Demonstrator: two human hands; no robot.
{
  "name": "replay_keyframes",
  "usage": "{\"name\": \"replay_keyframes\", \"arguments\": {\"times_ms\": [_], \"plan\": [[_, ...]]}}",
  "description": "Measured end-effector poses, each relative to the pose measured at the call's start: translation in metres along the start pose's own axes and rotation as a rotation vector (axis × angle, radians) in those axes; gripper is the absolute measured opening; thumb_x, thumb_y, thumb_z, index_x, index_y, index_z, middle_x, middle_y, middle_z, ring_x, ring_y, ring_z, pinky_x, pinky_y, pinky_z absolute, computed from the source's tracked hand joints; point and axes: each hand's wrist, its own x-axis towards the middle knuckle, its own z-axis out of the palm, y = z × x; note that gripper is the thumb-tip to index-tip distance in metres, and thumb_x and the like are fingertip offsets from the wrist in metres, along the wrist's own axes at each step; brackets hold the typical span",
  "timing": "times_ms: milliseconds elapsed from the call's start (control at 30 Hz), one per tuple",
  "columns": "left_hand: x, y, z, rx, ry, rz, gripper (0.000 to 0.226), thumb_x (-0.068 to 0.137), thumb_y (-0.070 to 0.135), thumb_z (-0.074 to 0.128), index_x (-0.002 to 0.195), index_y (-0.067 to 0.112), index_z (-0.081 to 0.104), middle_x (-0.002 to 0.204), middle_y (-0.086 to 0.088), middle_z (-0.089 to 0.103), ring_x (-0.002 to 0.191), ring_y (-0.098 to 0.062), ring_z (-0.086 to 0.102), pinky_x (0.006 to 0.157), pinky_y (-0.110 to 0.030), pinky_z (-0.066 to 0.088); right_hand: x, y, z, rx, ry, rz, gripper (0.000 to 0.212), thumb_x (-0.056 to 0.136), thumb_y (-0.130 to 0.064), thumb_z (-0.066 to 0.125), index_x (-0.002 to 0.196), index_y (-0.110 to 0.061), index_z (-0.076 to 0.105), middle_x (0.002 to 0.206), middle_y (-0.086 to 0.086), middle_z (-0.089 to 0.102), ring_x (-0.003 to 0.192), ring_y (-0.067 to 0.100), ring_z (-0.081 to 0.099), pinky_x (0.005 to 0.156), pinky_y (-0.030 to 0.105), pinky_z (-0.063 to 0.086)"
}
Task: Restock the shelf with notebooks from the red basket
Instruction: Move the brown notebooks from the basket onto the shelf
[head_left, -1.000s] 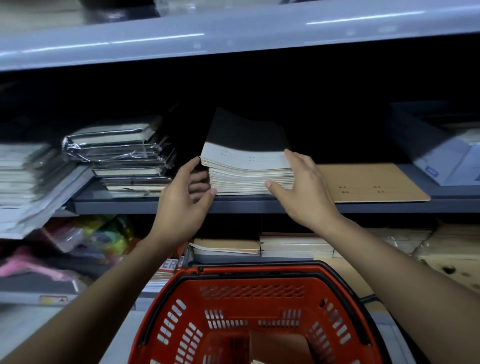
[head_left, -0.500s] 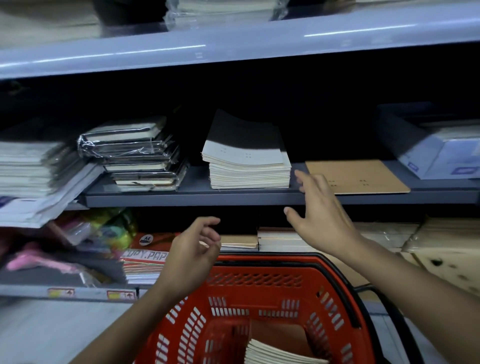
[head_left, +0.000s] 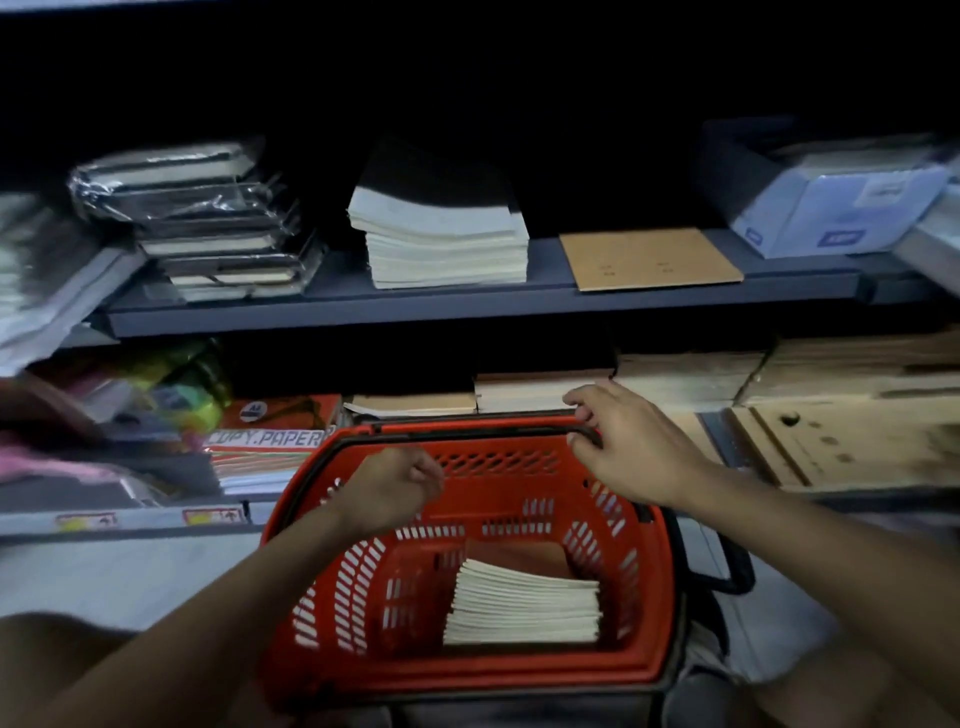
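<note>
One stack of notebooks (head_left: 522, 605) lay flat in the red basket (head_left: 363, 587), page edges toward the camera, long axis apparently left-right. Both hands, left hand (head_left: 392, 488) loosely curled and right hand (head_left: 631, 449) relaxed, hovered above holding nothing. Likely floppy, moderately heavy; grip both short ends.

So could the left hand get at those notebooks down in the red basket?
Probably yes. The left hand is empty above the red basket, whose top is open, and nothing covers the notebooks.
</note>
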Motion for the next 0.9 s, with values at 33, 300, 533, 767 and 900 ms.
{"name": "replay_keyframes", "arguments": {"times_ms": [33, 300, 533, 767, 900], "plan": [[0.002, 0.000, 0.006, 0.025, -0.014, -0.017, 0.013, 0.093, 0.017, 0.066, 0.085, 0.026, 0.071, 0.080, 0.011, 0.070, 0.078, -0.004, 0.064, 0.070, -0.013, 0.050, -0.006, 0.004, 0.006, 0.002, -0.029, 0.013, 0.048, 0.097, -0.037, 0.061, 0.141, -0.021, 0.054, 0.118, -0.008, 0.053, 0.110, 0.018, 0.060, 0.095, 0.036, 0.051], [0.021, 0.001, 0.059, -0.004, -0.146, -0.182, 0.020, 0.093, 0.015, 0.061, 0.082, 0.009, 0.076, 0.079, -0.003, 0.075, 0.077, -0.017, 0.069, 0.074, -0.029, 0.056, -0.045, 0.025, 0.063, 0.091, -0.361, 0.157, 0.040, 0.101, -0.035, 0.063, 0.137, -0.016, 0.061, 0.122, -0.001, 0.063, 0.111, 0.019, 0.063, 0.098, 0.039, 0.054], [0.034, -0.020, 0.088, 0.049, -0.263, -0.325, 0.021, 0.093, 0.018, 0.061, 0.090, 0.003, 0.077, 0.086, -0.012, 0.078, 0.078, -0.027, 0.076, 0.065, -0.032, 0.062, -0.035, 0.032, 0.104, 0.066, -0.580, 0.334, 0.022, 0.089, -0.023, 0.058, 0.082, -0.014, 0.076, 0.093, 0.003, 0.078, 0.091, 0.022, 0.074, 0.081, 0.038, 0.061], [0.041, -0.046, 0.111, -0.109, -0.270, -0.571, 0.017, 0.097, 0.016, 0.066, 0.084, 0.006, 0.068, 0.081, -0.011, 0.070, 0.057, -0.017, 0.060, 0.053, -0.026, 0.049, -0.015, 0.025, 0.131, -0.103, -0.734, 0.512, 0.021, 0.090, -0.007, 0.056, 0.103, -0.001, 0.070, 0.110, 0.023, 0.069, 0.076, 0.028, 0.071, 0.054, 0.019, 0.047], [0.044, -0.058, 0.117, -0.192, -0.302, -0.632, 0.023, 0.095, 0.027, 0.073, 0.088, 0.005, 0.071, 0.069, -0.007, 0.068, 0.055, -0.015, 0.061, 0.052, -0.025, 0.050, -0.010, 0.029, 0.145, -0.068, -0.771, 0.637, 0.040, 0.096, -0.004, 0.054, 0.135, 0.005, 0.058, 0.133, 0.024, 0.063, 0.064, 0.026, 0.073, 0.047, 0.028, 0.059]]}}
